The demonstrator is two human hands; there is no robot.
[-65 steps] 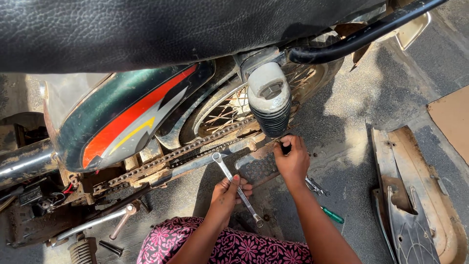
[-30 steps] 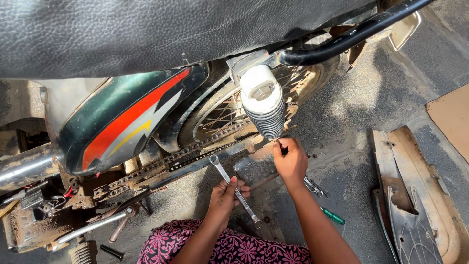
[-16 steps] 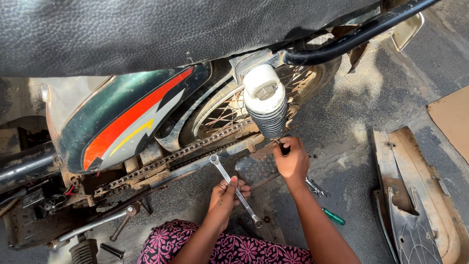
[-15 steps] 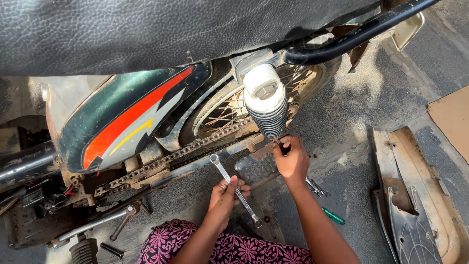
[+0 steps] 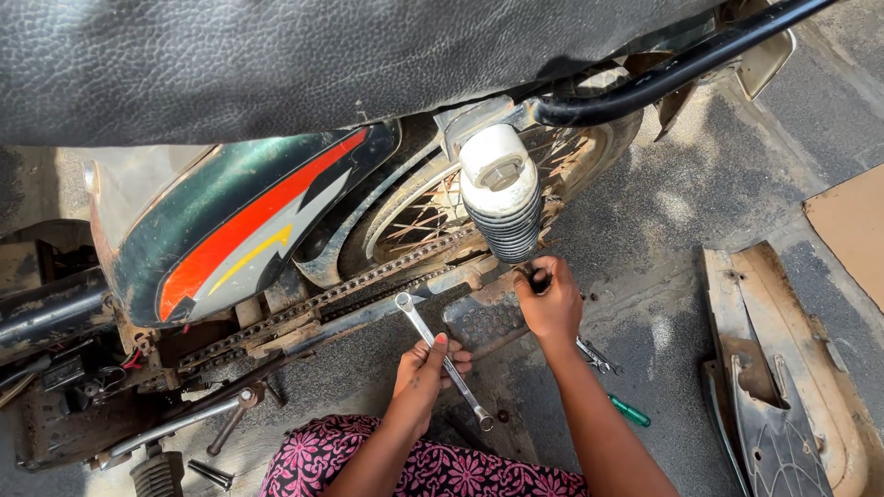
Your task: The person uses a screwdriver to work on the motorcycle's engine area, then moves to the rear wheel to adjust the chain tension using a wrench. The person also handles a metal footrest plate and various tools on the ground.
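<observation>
My left hand (image 5: 426,366) grips the shaft of a long silver ring spanner (image 5: 440,357) whose upper end sits on the swingarm (image 5: 387,308) of a motorcycle, just below the drive chain (image 5: 322,299). My right hand (image 5: 551,299) is closed around a small dark part at the foot of the rear shock absorber (image 5: 502,198), beside the ribbed passenger footrest plate (image 5: 483,317). The spoked rear wheel (image 5: 433,207) is behind the chain.
A black seat (image 5: 322,55) and a grab rail (image 5: 681,64) overhang the work. A removed chain cover (image 5: 783,377) lies at the right, next to cardboard (image 5: 852,225). A green-handled screwdriver (image 5: 629,411) and pliers (image 5: 597,354) lie on the asphalt. My pink patterned clothing (image 5: 433,465) is below.
The view has shifted slightly. The spanner's upper end has stayed on the swingarm, and both hands have kept their grips with only small movement.
</observation>
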